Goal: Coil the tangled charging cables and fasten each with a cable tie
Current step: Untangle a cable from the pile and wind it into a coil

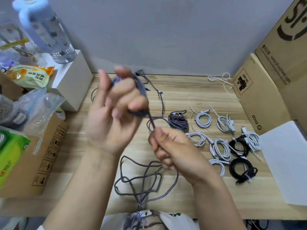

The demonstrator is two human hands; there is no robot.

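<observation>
Fingers (132,90) around grey cable (152,121)

I sit at a pale wooden desk (191,95) pushed against a plain grey wall (166,30). Left of the desk's middle stand a white box (74,80) and a brown carton (41,155); right of it, tall cardboard boxes (274,72). The light is soft and even.

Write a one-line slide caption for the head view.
Left hand holds a grey coil while right hand feeds its cable; tied coils wait aside.
</observation>
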